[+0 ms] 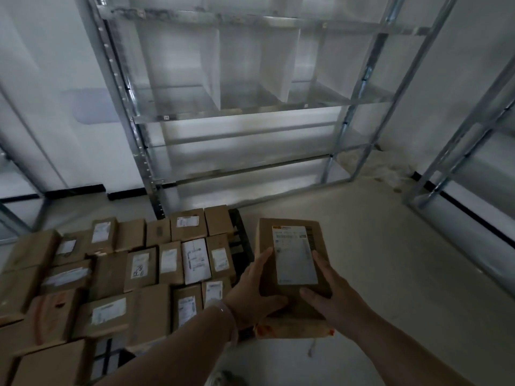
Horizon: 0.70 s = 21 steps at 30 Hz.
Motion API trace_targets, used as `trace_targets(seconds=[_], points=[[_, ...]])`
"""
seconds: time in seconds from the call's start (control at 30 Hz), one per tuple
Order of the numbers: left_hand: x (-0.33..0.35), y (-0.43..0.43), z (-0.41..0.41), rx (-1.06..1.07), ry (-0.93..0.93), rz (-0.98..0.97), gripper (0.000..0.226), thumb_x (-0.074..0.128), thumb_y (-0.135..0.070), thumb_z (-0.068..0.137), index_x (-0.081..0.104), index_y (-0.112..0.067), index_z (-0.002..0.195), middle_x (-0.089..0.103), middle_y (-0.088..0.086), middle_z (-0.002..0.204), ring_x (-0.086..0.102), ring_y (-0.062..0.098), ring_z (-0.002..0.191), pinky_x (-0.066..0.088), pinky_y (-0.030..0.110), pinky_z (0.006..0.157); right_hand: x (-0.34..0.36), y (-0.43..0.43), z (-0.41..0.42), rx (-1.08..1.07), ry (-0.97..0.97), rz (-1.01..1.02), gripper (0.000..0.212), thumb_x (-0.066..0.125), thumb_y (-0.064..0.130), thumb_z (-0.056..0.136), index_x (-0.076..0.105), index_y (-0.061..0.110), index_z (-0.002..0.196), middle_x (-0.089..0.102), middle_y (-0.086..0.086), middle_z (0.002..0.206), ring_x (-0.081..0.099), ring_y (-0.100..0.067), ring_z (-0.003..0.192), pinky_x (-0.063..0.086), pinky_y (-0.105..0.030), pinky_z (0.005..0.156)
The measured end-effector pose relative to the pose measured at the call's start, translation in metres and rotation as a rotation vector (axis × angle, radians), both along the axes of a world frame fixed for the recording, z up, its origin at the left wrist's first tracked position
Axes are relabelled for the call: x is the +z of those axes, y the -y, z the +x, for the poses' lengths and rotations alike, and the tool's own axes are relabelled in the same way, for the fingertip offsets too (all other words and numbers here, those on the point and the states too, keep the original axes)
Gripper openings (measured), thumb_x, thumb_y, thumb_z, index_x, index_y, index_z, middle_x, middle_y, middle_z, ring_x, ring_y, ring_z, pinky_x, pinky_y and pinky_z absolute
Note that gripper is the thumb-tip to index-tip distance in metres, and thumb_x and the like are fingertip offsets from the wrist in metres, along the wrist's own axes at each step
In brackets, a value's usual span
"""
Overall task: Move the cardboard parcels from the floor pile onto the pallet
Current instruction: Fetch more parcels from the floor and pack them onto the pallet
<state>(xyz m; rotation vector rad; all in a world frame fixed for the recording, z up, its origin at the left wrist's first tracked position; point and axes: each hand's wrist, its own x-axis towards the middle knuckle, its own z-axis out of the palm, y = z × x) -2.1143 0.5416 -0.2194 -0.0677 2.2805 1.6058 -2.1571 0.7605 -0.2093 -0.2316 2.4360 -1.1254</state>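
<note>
Brown cardboard, gripped from both sides: one parcel (pixel 292 263) held label-up over the pale floor (pixel 390 260), just beside the right edge of the black pallet (pixel 242 235). Clasped on its left by the left hand (pixel 255 291), fingers along the edge, thumb across the near end of the top face. Clasped on its right by the right hand (pixel 331 298), fingers along that edge, thumb pointing inward below the white shipping label (pixel 295 246). Beneath the near end, an orange-taped cardboard edge (pixel 292 331), possibly a second box, too blurred to settle. On the left wrist, a thin pale band (pixel 230 319). To the left, covering most of the pallet, rows of stacked parcels (pixel 139 268), many with white labels facing up, packed side by side and touching. Behind the pallet, against the white wall (pixel 41 79), a tall metal shelving rack (pixel 237 115) with white dividers (pixel 276 65) on an upper shelf. At far right, part of a second rack (pixel 459 162).
</note>
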Motion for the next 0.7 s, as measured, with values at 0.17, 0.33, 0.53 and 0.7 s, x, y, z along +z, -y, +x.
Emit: trace_targets(seconds=[0.17,0.33,0.53,0.7], points=[[-0.011,0.026,-0.078,-0.031,0.033,0.004,0.1,0.074,-0.025,0.085,0.002,-0.048,0.15,0.019,0.003,0.156,0.037,0.028,0.136,0.047,0.049,0.104,-0.007,0.022,-0.07,-0.01,0.002,0.005,0.087,0.066,0.049,0.09,0.006,0.052,0.153,0.031,0.006,0.156,0.039,-0.008,0.127,0.039,-0.024,0.1],[-0.023,0.041,-0.14,-0.047,0.04,-0.036,0.099,0.073,-0.024,0.086,0.002,-0.05,0.149,0.016,0.005,0.157,0.034,0.029,0.138,0.044,0.048,0.108,-0.02,0.035,-0.125,-0.023,0.006,0.005,0.088,0.065,0.051,0.09,0.004,0.055,0.152,0.029,0.008,0.157,0.037,-0.01,0.131,0.035,-0.026,0.1],[-0.057,0.036,-0.16,0.006,0.141,-0.019,0.099,0.071,-0.026,0.088,-0.005,-0.055,0.146,0.012,0.001,0.159,0.032,0.025,0.139,0.043,0.04,0.109,-0.055,0.035,-0.165,0.034,0.079,0.025,0.087,0.067,0.05,0.089,0.004,0.06,0.149,0.029,0.008,0.157,0.037,-0.015,0.137,0.038,-0.036,0.111],[-0.092,0.025,-0.166,0.143,0.181,-0.035,0.105,0.071,-0.028,0.087,-0.009,-0.056,0.149,0.003,-0.004,0.163,0.023,0.026,0.145,0.04,0.047,0.112,-0.088,0.036,-0.195,0.144,0.132,0.04,0.085,0.067,0.049,0.089,-0.001,0.068,0.136,0.024,0.009,0.159,0.034,-0.016,0.14,0.036,-0.043,0.115]])
